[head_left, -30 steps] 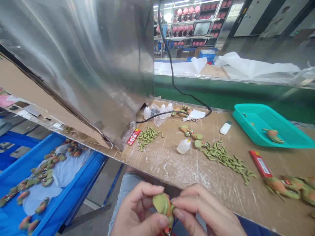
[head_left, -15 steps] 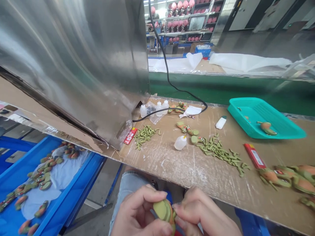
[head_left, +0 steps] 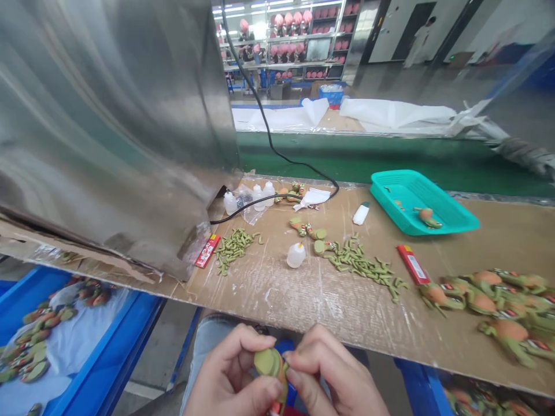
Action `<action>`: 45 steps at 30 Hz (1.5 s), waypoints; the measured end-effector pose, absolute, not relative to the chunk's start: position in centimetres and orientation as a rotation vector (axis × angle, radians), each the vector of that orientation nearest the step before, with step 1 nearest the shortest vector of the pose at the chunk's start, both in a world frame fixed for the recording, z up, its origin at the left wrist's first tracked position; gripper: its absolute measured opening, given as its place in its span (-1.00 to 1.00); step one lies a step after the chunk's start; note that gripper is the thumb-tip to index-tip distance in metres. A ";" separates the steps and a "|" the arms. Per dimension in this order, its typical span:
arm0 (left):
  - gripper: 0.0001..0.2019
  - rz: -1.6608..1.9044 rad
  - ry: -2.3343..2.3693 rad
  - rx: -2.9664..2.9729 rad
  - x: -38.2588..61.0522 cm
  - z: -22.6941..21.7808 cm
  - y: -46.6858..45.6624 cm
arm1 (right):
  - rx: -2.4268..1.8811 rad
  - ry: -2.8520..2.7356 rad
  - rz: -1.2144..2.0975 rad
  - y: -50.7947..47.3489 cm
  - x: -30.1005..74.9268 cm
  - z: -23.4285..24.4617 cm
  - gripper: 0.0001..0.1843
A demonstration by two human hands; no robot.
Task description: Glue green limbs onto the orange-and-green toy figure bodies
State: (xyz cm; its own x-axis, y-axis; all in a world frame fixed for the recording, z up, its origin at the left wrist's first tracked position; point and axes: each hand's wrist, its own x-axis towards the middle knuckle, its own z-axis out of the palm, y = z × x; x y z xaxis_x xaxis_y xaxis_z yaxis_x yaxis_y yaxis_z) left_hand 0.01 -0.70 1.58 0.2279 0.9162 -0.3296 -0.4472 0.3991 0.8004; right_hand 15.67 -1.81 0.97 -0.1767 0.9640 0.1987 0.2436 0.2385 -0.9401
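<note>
My left hand (head_left: pixel 232 375) grips a small green and orange figurine (head_left: pixel 266 363) between thumb and fingers, its flat round green base facing up. At the figurine's side my right hand (head_left: pixel 333 375) is closed in a pinch. A bit of a small green piece (head_left: pixel 285 368) shows at its fingertips, against the figurine; the rest is hidden by the fingers. Both hands are below the front edge of the cardboard-covered table (head_left: pixel 269 294). On that table lie a left pile of small green curved pieces (head_left: pixel 234 248) and a right pile (head_left: pixel 359 263), with a squeeze bottle (head_left: pixel 296 255) between.
A turquoise basket (head_left: pixel 451 222) holds a figurine. Red packets (head_left: pixel 411 264), a white tube (head_left: pixel 361 214), several bottles (head_left: pixel 258 196) and a black cable (head_left: pixel 277 153) are around. Figurines (head_left: pixel 485 294) cluster right. A blue tray (head_left: pixel 99 370) sits lower left; a metal panel (head_left: pixel 117 127) rises above.
The view has swung to the right, so table items appear farther left. My hands stay closed at the figurine, with the right fingertips still against its side.
</note>
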 end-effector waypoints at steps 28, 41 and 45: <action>-0.53 0.871 1.455 1.931 2.7 -6.9 9.0 | -2.439 -1.291 -0.633 2.7 41.2 -5.8 -0.65; -0.70 0.874 1.282 1.884 5.3 -4.1 9.1 | -2.063 -1.740 0.045 7.7 36.5 -4.3 -0.84; -0.69 0.910 1.278 1.833 4.5 -4.5 7.2 | -1.757 -1.775 0.473 6.0 29.8 -1.8 -0.68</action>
State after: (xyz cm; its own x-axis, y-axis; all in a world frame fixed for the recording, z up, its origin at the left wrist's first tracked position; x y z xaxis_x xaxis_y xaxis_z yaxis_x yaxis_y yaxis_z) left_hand 4.49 7.24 -4.48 0.2621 0.9537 0.1471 0.4512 -0.2559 0.8550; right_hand 29.84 6.04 -1.80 0.0466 0.9861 0.1595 0.7760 0.0648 -0.6274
